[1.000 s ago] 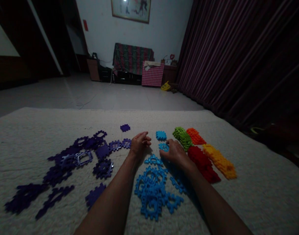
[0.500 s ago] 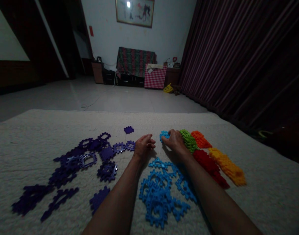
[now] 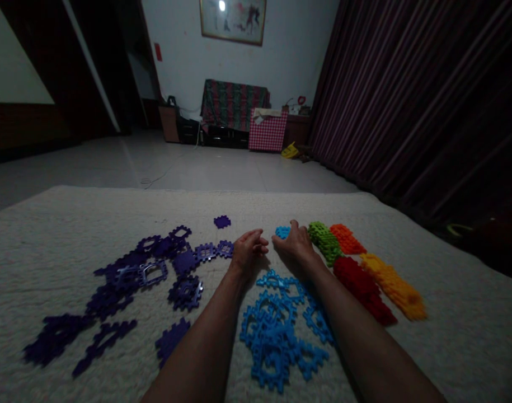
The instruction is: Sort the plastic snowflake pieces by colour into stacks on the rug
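Cream rug [image 3: 50, 235] across foreground, tiled floor beyond far edge. Both forearms reaching in from near edge, mid rug. Left hand [image 3: 246, 252] loosely curled, knuckles down, nothing visible in grip. Right hand [image 3: 295, 246] just beside it, fingertips touching small blue stack [image 3: 282, 232] twd far edge. Loose blue pieces [image 3: 276, 327] between forearms, near edge. Purple pieces [image 3: 125, 285] scattered over left half; one lone purple piece [image 3: 222, 221] farther out. Right of hands, neat rows: green stack [image 3: 325, 242], orange stack [image 3: 346, 239], red stack [image 3: 363, 290], yellow stack [image 3: 393, 285]. Dark curtain along right side; checked box [image 3: 268, 130] at back wall.
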Demonstrator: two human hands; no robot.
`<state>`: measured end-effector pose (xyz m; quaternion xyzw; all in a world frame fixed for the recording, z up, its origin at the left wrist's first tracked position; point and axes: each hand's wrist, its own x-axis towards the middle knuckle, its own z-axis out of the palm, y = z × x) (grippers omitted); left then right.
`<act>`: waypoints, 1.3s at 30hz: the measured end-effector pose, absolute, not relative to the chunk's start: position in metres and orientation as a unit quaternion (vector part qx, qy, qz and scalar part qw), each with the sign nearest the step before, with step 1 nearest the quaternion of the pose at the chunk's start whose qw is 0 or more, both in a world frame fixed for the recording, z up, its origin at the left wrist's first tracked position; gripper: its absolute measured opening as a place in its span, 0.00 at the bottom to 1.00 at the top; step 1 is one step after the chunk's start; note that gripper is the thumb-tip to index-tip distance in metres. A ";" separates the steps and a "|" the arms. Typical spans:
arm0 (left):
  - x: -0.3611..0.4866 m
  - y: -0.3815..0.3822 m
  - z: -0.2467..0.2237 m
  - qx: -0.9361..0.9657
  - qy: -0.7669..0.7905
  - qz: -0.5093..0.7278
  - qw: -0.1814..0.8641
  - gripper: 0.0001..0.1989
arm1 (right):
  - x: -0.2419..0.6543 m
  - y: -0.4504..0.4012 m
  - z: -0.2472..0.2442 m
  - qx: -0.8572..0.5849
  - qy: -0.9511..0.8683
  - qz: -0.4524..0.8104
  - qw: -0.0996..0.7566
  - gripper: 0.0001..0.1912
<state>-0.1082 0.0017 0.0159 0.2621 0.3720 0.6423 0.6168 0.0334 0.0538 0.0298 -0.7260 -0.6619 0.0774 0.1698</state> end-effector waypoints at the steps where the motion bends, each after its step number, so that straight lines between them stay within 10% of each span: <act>1: -0.108 0.002 0.016 0.260 0.373 0.643 0.617 0.21 | 0.032 0.054 0.029 -0.728 -0.660 0.076 0.169 0.42; 24: -0.107 0.000 0.019 0.261 0.378 0.645 0.611 0.20 | 0.037 0.045 0.046 -0.708 -0.686 0.083 0.145 0.45; 31: -0.106 -0.002 0.022 0.265 0.383 0.648 0.603 0.20 | 0.065 -0.009 0.049 -0.584 -0.771 0.050 0.249 0.23; 39: -0.107 -0.001 0.019 0.268 0.379 0.647 0.605 0.19 | 0.066 -0.124 0.048 -0.317 -0.890 0.171 0.280 0.26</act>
